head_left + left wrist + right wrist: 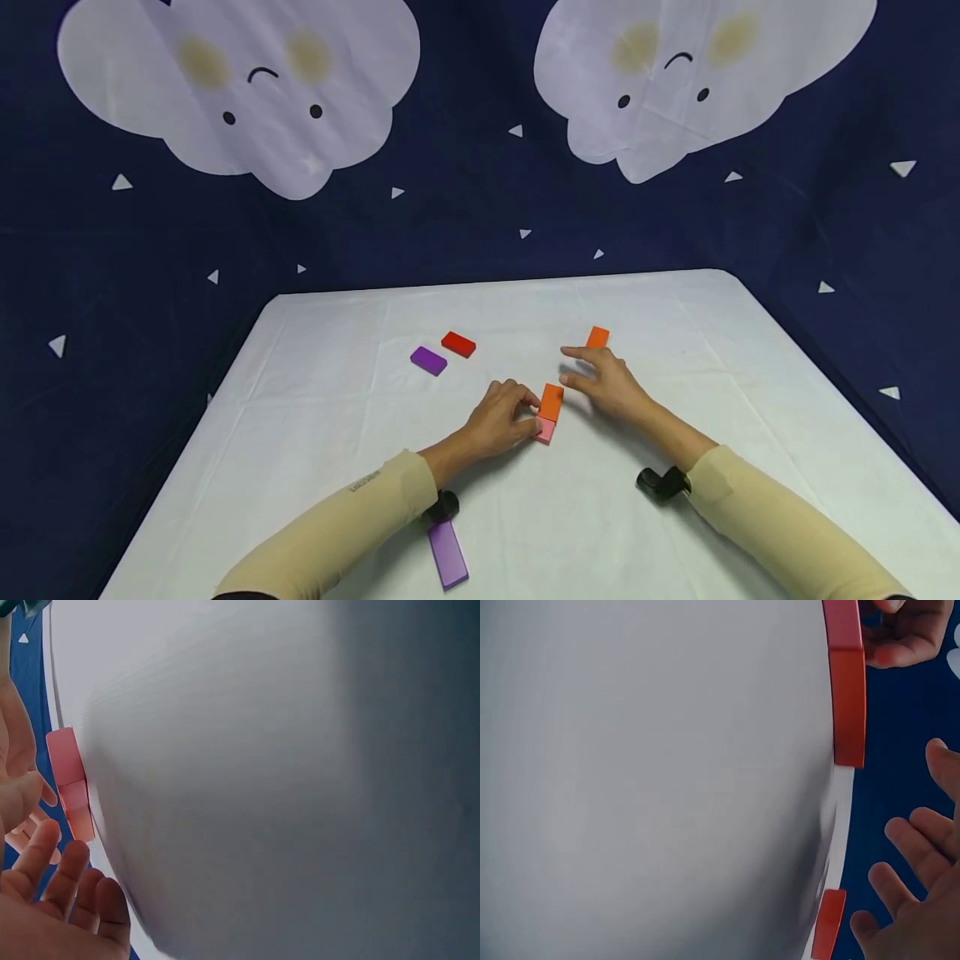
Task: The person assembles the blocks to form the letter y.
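An orange block (pixel 551 402) and a pink block (pixel 545 432) lie end to end near the middle of the white table. My left hand (pixel 498 421) is at their left side, thumb by the pink block and bent fingertips by the orange one; its fingers do not wrap round either. To the right of the pair, my right hand (pixel 603 383) holds nothing, its thumb and fingers spread apart. A second orange block (pixel 597 337) shows just beyond that hand, partly hidden by it. In the right wrist view the orange block (pixel 849 709) stands apart from the spread fingers (pixel 911 851).
Farther back on the left lie a purple block (pixel 429 361) and a red block (pixel 458 344). A light purple block (pixel 448 556) is near the front, under the left forearm's wrist camera. Behind the white table (pixel 337 333) hangs a dark blue cloth with clouds.
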Motion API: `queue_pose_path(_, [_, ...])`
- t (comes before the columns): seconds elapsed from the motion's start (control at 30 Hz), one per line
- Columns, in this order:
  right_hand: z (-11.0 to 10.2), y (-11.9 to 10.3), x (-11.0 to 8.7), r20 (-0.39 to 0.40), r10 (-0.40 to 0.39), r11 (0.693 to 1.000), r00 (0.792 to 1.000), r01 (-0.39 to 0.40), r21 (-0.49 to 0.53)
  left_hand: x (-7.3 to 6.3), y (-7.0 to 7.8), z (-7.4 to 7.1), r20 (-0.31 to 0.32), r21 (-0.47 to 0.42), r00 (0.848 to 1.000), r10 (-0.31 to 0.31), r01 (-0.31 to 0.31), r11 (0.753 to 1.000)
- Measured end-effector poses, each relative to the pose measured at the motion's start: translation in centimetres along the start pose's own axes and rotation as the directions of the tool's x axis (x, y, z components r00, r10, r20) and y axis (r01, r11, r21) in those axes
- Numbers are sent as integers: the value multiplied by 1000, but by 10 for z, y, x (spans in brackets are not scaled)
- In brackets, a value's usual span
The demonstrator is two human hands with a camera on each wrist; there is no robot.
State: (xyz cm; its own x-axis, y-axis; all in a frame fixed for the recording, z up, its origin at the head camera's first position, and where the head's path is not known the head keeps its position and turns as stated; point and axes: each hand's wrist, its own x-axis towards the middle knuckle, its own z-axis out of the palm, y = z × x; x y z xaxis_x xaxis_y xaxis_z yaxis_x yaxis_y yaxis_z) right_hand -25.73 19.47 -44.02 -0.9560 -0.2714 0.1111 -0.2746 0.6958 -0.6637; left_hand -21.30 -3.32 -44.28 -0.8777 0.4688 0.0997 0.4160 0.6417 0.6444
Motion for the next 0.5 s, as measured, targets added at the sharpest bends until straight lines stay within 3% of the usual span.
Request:
queue_pose_path(0.17, [-6, 8, 7, -46, 23, 1000, 999, -23, 1, 2, -2, 0, 11, 9, 999, 41, -42, 999])
queue_pose_path(0.5, [-19, 19, 20, -133, 63, 998, 989, -63, 1, 5, 2, -1, 77, 86, 996, 48, -55, 995])
